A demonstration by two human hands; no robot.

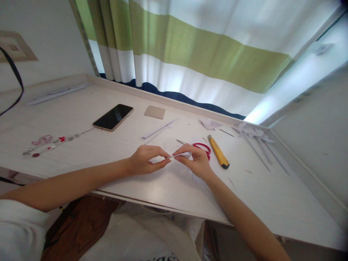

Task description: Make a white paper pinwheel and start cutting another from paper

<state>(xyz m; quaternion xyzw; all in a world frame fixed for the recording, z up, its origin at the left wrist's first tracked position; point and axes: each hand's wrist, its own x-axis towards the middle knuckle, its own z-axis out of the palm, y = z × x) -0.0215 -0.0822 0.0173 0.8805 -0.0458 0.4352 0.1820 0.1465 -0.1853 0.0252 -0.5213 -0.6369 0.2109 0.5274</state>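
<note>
Between my two hands, above the white table, is a small folded piece of white paper [185, 154]. My left hand [148, 159] pinches its left end between thumb and forefinger. My right hand [193, 159] grips the same paper from the right, fingertips close to those of the left. Just behind my right hand lie red-handled scissors [202, 145], partly hidden by it. To the right rests a yellow box cutter [218, 151]. Rolled white paper strips [160, 129] lie beyond my left hand.
A phone [113, 117] and a grey cardboard square [154, 112] lie further back. Paper flowers with stems [254, 134] sit at the right, beside a folded paper piece [211, 124]. A charm string [51, 143] lies left. The white table [146, 188] has a raised back edge.
</note>
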